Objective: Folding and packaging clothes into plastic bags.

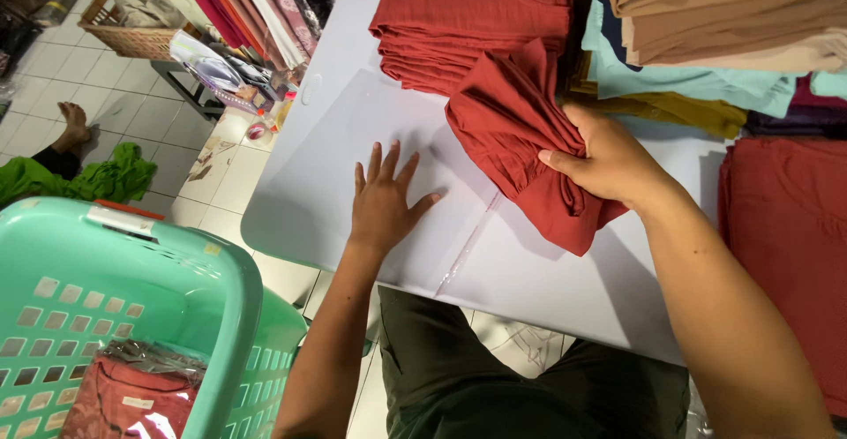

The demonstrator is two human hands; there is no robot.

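White table (565,289) over tiled floor (115,112); right hand (609,161) fingers grasping red garment (512,130), left hand (384,201) flat.

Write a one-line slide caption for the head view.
Right hand grips a folded red garment over a clear bag pressed flat by the left hand.

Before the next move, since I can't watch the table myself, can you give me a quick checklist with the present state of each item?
1. Right hand grips the red garment: ok.
2. Left hand flat on the clear bag: ok.
3. Bag lying flat on the table: ok.
4. Bag mouth open: cannot tell.
5. Garment neatly folded: not ok, bunched.
6. Red stack within reach: ok.
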